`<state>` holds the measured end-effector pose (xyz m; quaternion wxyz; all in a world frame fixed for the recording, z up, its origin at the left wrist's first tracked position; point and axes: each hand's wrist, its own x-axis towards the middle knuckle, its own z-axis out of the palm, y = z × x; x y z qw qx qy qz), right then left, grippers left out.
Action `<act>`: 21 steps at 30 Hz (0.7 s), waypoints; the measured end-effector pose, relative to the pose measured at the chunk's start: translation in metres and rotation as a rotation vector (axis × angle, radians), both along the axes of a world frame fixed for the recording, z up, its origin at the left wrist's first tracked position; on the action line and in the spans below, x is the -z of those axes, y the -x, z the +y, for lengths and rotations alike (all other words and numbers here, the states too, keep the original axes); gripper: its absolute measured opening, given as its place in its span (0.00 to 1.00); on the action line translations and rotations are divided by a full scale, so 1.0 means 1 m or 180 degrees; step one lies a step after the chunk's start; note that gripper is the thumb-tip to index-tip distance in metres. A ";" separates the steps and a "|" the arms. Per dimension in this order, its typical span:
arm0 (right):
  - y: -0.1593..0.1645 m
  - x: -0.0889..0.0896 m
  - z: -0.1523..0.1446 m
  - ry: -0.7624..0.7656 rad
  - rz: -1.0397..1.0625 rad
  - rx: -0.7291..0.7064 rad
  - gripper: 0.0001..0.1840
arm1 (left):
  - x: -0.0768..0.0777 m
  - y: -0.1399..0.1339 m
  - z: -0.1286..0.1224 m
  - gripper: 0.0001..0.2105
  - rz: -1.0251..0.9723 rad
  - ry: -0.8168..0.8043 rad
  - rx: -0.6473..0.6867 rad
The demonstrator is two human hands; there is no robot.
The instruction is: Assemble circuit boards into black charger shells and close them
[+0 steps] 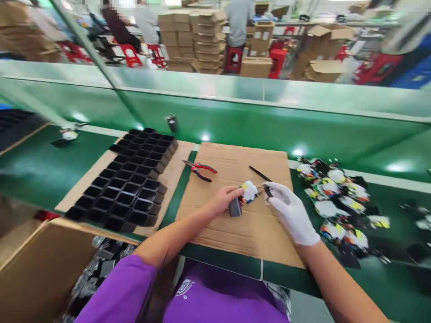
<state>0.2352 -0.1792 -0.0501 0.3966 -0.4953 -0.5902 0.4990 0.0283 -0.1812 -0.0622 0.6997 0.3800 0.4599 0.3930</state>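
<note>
Over a sheet of cardboard (215, 233), my bare left hand (226, 199) grips a small circuit board (249, 192) covered with white and yellow material. A dark grey, box-like piece (235, 208) hangs just under those fingers; whether it is joined to the board I cannot tell. My right hand (291, 213), in a white glove, pinches a small black part (268, 190) at the end of short wires from the board. Behind it lies a thin black stick (259, 172). Red-handled pliers (202, 169) rest on the cardboard to the left, jaws slightly apart.
Rows of open black cases (134, 184) stand on the left. Wired circuit boards (333, 190) are heaped at right on the green bench (387, 282). A carton (40, 264) with plastic-wrapped parts sits lower left. A small black object (171, 123) stands by the green panel; people sit beyond it.
</note>
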 end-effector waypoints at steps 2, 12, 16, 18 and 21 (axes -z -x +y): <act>0.002 0.000 -0.002 -0.0101 -0.0033 -0.0024 0.28 | 0.002 0.001 -0.001 0.22 -0.0059 0.0035 0.0078; 0.007 0.014 -0.006 0.0141 0.0143 -0.0377 0.27 | -0.006 0.000 -0.010 0.27 -0.0685 0.0366 0.0213; 0.014 0.013 -0.010 0.0060 0.0338 -0.0650 0.31 | -0.003 0.001 -0.009 0.26 -0.0938 0.0540 0.0162; 0.015 0.010 -0.013 -0.0001 0.0424 -0.0805 0.36 | -0.001 0.001 -0.009 0.26 -0.1102 0.0655 0.0152; 0.012 0.009 -0.016 -0.0130 0.0290 -0.0902 0.43 | -0.001 -0.002 -0.014 0.23 -0.1247 0.0799 0.0280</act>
